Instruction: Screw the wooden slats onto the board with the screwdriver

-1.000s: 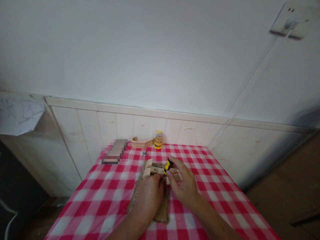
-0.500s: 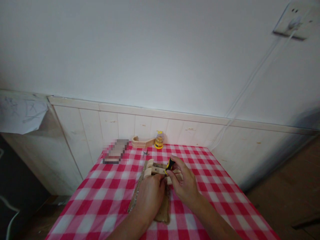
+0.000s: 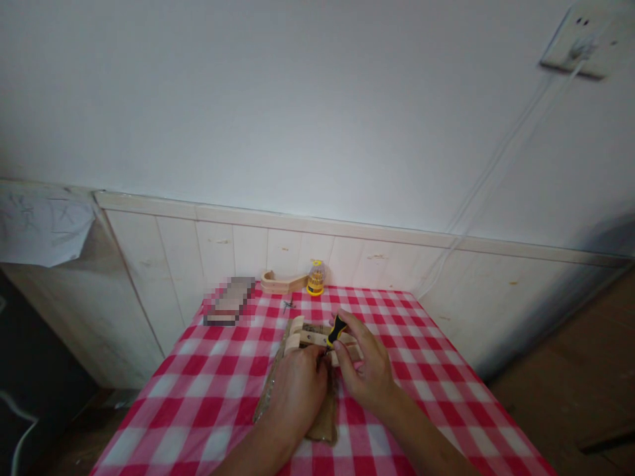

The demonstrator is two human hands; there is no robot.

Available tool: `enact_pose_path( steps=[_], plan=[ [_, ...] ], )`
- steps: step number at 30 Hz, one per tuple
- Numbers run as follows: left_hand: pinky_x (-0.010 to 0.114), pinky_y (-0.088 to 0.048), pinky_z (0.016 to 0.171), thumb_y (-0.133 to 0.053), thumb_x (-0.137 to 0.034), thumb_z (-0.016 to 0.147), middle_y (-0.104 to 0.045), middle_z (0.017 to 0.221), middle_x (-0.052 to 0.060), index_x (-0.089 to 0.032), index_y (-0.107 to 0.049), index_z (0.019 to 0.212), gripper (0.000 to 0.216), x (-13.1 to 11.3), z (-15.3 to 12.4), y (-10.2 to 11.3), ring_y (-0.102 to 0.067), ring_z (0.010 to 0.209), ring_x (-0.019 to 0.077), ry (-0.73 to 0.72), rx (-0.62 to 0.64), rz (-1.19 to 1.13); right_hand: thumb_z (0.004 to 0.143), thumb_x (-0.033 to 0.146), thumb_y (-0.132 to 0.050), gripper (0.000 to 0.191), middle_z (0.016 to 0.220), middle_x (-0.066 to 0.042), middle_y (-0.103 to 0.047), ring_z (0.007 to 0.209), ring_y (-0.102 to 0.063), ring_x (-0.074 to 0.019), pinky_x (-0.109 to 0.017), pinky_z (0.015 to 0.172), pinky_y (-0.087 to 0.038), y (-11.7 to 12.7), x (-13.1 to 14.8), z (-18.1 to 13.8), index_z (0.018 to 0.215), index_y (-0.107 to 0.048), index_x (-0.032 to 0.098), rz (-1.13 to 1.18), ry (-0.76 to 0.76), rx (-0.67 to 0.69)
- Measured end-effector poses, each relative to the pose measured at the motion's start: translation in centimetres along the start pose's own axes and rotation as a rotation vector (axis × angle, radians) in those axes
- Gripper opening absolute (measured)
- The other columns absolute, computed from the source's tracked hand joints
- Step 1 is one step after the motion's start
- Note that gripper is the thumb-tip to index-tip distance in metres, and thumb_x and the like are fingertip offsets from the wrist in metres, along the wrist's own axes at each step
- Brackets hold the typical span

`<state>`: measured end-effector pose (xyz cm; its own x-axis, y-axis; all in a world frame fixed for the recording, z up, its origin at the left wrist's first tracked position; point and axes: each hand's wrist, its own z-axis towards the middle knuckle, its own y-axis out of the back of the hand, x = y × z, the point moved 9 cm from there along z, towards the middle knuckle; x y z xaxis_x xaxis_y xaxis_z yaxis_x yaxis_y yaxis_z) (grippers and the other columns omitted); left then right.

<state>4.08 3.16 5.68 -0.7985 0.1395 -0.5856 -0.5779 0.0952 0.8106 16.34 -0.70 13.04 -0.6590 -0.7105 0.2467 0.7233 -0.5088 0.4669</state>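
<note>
My right hand (image 3: 367, 363) grips a black and yellow screwdriver (image 3: 337, 329), tilted with its tip pointing down toward a pale wooden assembly (image 3: 313, 338). Dark screw holes show in the assembly's crosspiece, and curved wooden ends stick out at its left. Closed over the near side of the wood, my left hand (image 3: 300, 380) has its fingertips close to the screwdriver's tip. What those fingertips pinch is too small to make out. Under the wood lies a flat brown package (image 3: 322, 423) in clear plastic, partly covered by my left hand.
At the table's back stand a yellow-based screwdriver bit case (image 3: 316, 279) and a curved wooden piece (image 3: 284, 284). Several small dark screws (image 3: 288, 305) lie in front of them. A blurred-out flat object (image 3: 231, 301) is at the back left. A checked cloth (image 3: 426, 396) covers the table.
The fingers of my right hand have shifted slightly on the screwdriver's handle, with the thumb a little farther from it. My left hand and the wooden assembly stay in place.
</note>
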Motion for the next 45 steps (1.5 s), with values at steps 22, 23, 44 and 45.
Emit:
enact_pose_path(
  steps=[22, 23, 44, 45],
  plan=[
    [0.029, -0.043, 0.069, -0.049, -0.025, 0.104, -0.079, 0.099, 0.006, -0.022, -0.073, 0.101, 0.024, 0.1, 0.0, 0.0, -0.074, 0.090, 0.0220, 0.057, 0.033, 0.055, 0.094, 0.014, -0.060, 0.053, 0.118, -0.010, -0.078, 0.104, -0.078, -0.0256, -0.042, 0.094, -0.066, -1.4, -2.1, -0.5, 0.145, -0.056, 0.026, 0.094, -0.174, 0.099],
    [0.029, -0.043, 0.068, -0.049, -0.025, 0.103, -0.079, 0.098, 0.006, -0.022, -0.073, 0.101, 0.024, 0.1, 0.0, 0.0, -0.074, 0.089, 0.0220, 0.059, 0.031, 0.056, 0.094, 0.014, -0.061, 0.053, 0.117, -0.009, -0.078, 0.104, -0.078, -0.0256, -0.042, 0.094, -0.066, -1.4, -2.2, -0.5, 0.145, -0.056, 0.027, 0.094, -0.176, 0.098],
    [0.029, -0.046, 0.073, -0.050, -0.026, 0.103, -0.079, 0.102, 0.006, -0.023, -0.073, 0.107, 0.023, 0.3, 0.0, -0.1, -0.074, 0.094, 0.0224, 0.064, 0.035, 0.046, 0.096, 0.012, -0.056, 0.057, 0.131, -0.011, -0.074, 0.117, -0.074, -0.0264, -0.042, 0.098, -0.065, -0.6, 0.2, 0.2, 0.151, -0.051, 0.026, 0.041, 0.007, 0.083],
    [0.029, -0.045, 0.072, -0.050, -0.027, 0.103, -0.079, 0.101, 0.005, -0.024, -0.073, 0.106, 0.023, 0.3, 0.0, 0.0, -0.074, 0.093, 0.0223, 0.058, 0.025, 0.041, 0.096, 0.010, -0.055, 0.058, 0.131, -0.011, -0.074, 0.117, -0.074, -0.0262, -0.042, 0.098, -0.064, -0.6, 0.3, 0.2, 0.151, -0.050, 0.026, 0.040, 0.014, 0.089]
  ],
)
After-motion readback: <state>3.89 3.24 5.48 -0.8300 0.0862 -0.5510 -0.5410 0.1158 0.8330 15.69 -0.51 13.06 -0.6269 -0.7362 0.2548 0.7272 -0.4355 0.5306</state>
